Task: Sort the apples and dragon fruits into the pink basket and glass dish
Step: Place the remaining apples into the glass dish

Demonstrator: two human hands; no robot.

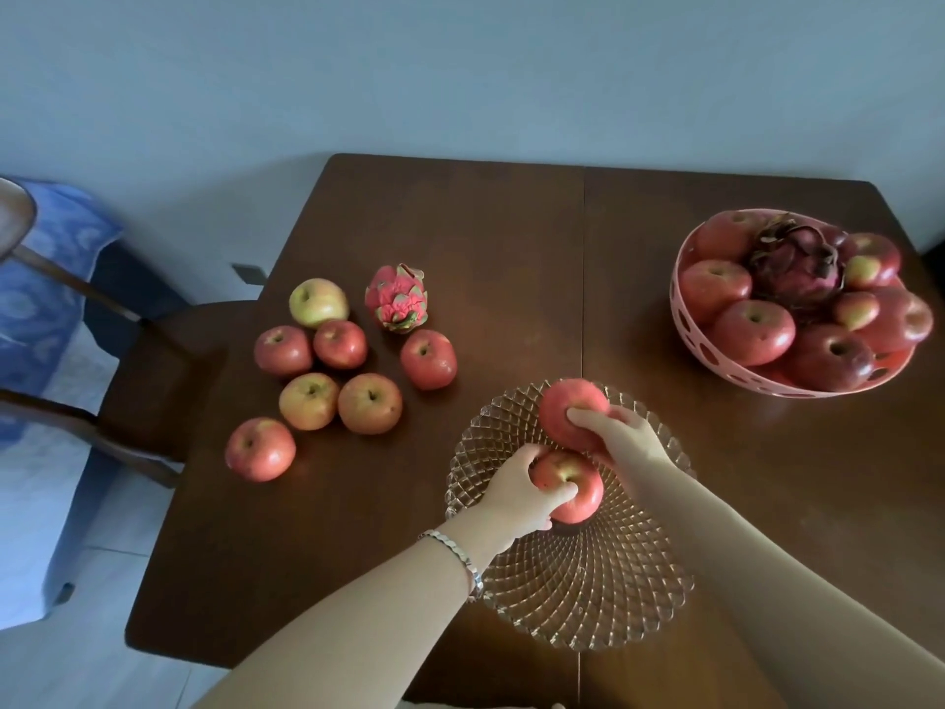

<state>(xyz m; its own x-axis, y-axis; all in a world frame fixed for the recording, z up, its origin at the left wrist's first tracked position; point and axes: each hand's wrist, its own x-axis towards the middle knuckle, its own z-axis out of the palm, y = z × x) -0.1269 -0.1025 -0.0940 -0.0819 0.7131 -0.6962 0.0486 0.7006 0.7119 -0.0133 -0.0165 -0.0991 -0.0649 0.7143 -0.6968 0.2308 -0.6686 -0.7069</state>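
Note:
The cut-glass dish (588, 596) lies at the table's near middle. Over it my left hand (516, 496) grips a red apple (580, 496), fingers curled round it. My right hand (621, 437) grips a second red apple (565, 409) above the dish's far rim. Several loose apples (340, 373) lie on the table to the left, with a bright pink dragon fruit (396, 298) behind them. The pink basket (716, 358) at the far right holds several red apples and a dark dragon fruit (795, 263).
The brown wooden table (486, 237) has a seam down its middle. A wooden chair (153, 360) stands at its left edge, beside a blue patterned cloth (36, 309). A pale wall runs behind.

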